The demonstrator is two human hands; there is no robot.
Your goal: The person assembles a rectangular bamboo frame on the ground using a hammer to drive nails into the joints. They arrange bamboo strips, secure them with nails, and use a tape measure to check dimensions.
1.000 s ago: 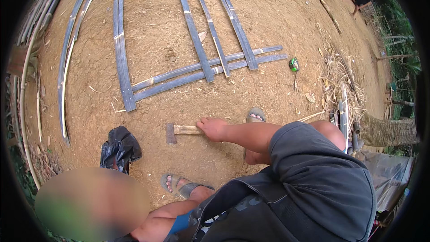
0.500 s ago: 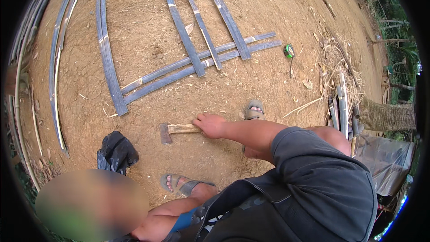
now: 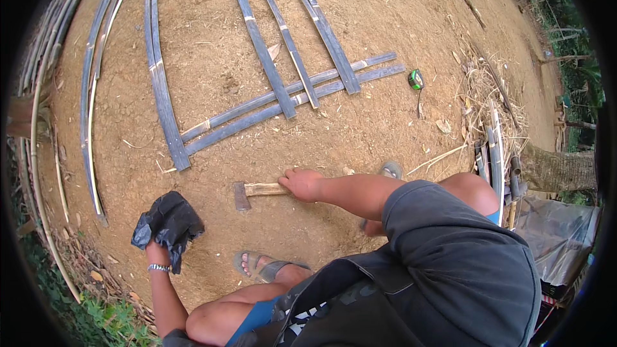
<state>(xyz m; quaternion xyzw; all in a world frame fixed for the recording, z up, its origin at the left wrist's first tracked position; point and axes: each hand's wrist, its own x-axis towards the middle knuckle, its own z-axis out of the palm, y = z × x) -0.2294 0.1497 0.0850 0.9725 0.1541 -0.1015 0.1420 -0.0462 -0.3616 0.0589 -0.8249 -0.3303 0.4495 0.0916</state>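
The right hand (image 3: 303,184) curls round the handle end of a wooden-handled hatchet with a brown metal head (image 3: 262,189), over brown earth (image 3: 238,154). The left hand (image 3: 156,250) meets a crumpled black plastic bag (image 3: 175,222) — mostly hidden, its grip unclear.

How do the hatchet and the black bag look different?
The hatchet is straight and rigid; the black bag is crumpled. The hatchet has a pale wooden handle and dull metal head; the black bag is shiny plastic. The right hand grips the hatchet; the black bag mostly hides the left hand.

Bag (image 3: 175,222) L of axe (image 3: 263,189), tape msr. (image 3: 416,79) R.
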